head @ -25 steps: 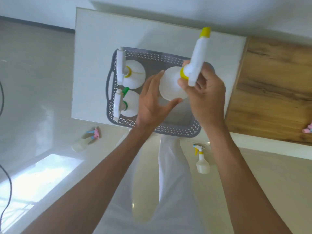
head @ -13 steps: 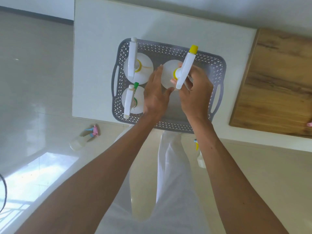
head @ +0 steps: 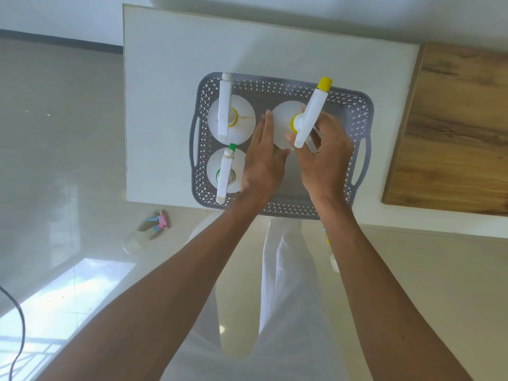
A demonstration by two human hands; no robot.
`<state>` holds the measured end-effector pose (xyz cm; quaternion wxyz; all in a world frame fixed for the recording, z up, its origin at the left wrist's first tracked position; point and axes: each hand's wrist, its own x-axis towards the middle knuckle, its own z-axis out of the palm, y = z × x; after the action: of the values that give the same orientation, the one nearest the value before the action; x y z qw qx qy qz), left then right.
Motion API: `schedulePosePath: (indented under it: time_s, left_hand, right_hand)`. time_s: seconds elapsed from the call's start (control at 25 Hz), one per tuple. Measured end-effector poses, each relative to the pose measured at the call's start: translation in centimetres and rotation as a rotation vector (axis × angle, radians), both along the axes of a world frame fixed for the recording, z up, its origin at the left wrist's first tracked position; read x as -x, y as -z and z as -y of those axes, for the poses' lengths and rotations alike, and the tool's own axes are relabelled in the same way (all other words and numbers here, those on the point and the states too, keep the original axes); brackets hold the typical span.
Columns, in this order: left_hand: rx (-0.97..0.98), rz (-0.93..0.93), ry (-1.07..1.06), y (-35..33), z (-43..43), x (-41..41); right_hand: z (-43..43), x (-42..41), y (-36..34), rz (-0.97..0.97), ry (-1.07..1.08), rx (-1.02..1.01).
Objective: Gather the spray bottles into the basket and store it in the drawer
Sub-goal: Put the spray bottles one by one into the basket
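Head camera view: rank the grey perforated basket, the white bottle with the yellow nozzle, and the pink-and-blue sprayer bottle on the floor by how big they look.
1. Grey perforated plastic basket, clearly largest.
2. White bottle with the yellow nozzle, between both hands.
3. Pink-and-blue sprayer bottle on the floor looks smallest, but it lies farther from the camera, so its true size against the other bottle is unsure.

- I see a white cabinet top (head: pixel 170 78) filling the upper middle of the frame.
- A wood-grain surface (head: pixel 453 127) adjoins it at the upper right.
- Glossy pale floor tiles (head: pixel 55 133) run down the left and across the bottom.
- A bright window reflection (head: pixel 55 306) lies at lower left, beside a dark cable (head: pixel 19 325).
- A dark skirting strip (head: pixel 55 41) meets the white wall (head: pixel 55 12) at upper left.
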<state>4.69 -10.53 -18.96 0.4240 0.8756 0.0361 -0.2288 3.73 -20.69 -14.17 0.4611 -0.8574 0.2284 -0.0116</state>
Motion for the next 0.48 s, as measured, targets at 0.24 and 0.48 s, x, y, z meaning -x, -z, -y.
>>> schedulePosePath:
  time_s: [0.24,0.48]
  left_hand:
    - [0.079,0.137,0.016,-4.1,-0.6,6.0]
    - [0.162,0.137,0.322,-7.6,2.5,11.8]
  right_hand:
    - [2.0,3.4,-1.5,-0.101,0.129,-0.039]
    - [7.9,9.2,-3.7,-0.012,0.615,-0.237]
